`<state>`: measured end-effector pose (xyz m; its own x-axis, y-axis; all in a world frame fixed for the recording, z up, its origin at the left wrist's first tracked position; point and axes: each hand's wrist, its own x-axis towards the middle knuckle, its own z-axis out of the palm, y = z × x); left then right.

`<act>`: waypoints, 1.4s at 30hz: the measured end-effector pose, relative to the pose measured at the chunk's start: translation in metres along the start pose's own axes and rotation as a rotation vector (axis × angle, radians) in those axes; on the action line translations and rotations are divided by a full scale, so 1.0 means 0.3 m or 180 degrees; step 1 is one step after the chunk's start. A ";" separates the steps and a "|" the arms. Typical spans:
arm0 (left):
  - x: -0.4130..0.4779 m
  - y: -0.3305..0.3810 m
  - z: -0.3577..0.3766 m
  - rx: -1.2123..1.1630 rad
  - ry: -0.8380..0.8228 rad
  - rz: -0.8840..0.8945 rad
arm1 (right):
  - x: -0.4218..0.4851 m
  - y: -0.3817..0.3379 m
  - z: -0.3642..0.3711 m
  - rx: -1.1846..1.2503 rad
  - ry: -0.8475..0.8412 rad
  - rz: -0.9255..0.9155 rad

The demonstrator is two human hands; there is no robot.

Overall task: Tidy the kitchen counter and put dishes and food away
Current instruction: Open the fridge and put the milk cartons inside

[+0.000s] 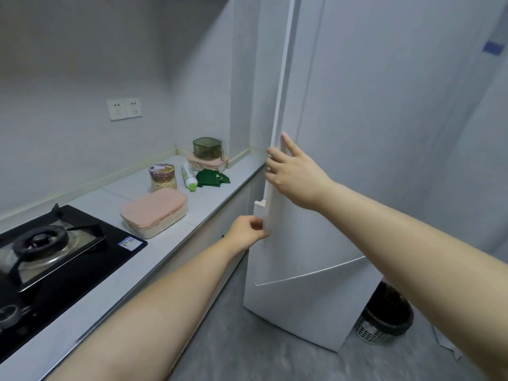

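Hands meet at the left edge of a tall white two-door refrigerator (343, 188), which fills the view from 12 to 4 o'clock. The left hand (248, 231), just below centre, has its fingers curled and pinches the edge of the upper door (308, 229) beside a small notch. The right hand (291, 171), at 1 o'clock from the left one, lies on the door's front with its fingers nearly straight and spread, the forefinger pointing up. Its other fingertips reach the door's edge, and I cannot tell whether they hook round it. It holds nothing.

A pale grey kitchen counter (220, 193) runs from 8 o'clock towards the centre and meets the refrigerator's side. On it, at 9 o'clock from the left hand, sits a clear rectangular plastic box with a pink lid (154, 210). At 12 o'clock from that box stands a glass jar of grain with a patterned top (162, 177), and just beside the jar lies a white bottle with a green cap (189, 176). A folded dark green cloth (213, 178) touches the bottle's far side. Behind these, in the corner, a smoky green container (207, 148) sits on a second pink-lidded box (204, 162).

A black glass gas hob (55, 251) occupies the counter at 8 o'clock. A metal mesh bin with a black liner (384, 317) stands on the floor at 4 o'clock, beside the refrigerator.
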<state>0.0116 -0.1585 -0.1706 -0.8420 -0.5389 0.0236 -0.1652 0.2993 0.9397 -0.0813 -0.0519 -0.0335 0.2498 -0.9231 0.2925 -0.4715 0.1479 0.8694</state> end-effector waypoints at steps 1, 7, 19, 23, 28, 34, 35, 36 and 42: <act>0.046 -0.003 -0.021 -0.0061 0.0093 0.0035 | 0.047 0.010 0.027 0.0017 -0.0049 -0.0020; 0.307 0.023 -0.132 -0.0243 0.0145 -0.0020 | 0.253 0.033 0.228 0.0178 -0.0274 0.0138; 0.768 -0.053 -0.195 0.0086 0.0356 -0.0044 | 0.497 0.109 0.620 0.0603 -0.0339 0.0393; 0.899 -0.056 -0.190 0.0071 0.0437 -0.0042 | 0.552 0.155 0.747 0.0808 -0.0492 0.0561; 1.040 -0.057 -0.170 -0.0027 0.0535 -0.0039 | 0.589 0.207 0.870 0.0690 -0.1279 0.0563; 1.168 -0.061 -0.147 -0.0244 0.0476 -0.0103 | 0.631 0.248 0.979 0.0665 -0.1548 0.0589; 1.186 -0.064 -0.144 -0.0297 0.0475 -0.0099 | 0.635 0.253 0.995 0.0673 -0.1568 0.0600; 1.203 -0.066 -0.141 -0.0352 0.0473 -0.0100 | 0.639 0.258 1.009 0.0685 -0.1576 0.0602; 1.297 -0.068 -0.117 -0.0536 0.0417 -0.0082 | 0.657 0.286 1.093 0.0575 -0.1646 0.0671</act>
<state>-0.2948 -0.4020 -0.1686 -0.7629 -0.6457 0.0328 -0.0882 0.1542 0.9841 -0.3497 -0.3376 -0.0318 -0.2888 -0.9403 0.1798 -0.6142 0.3261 0.7187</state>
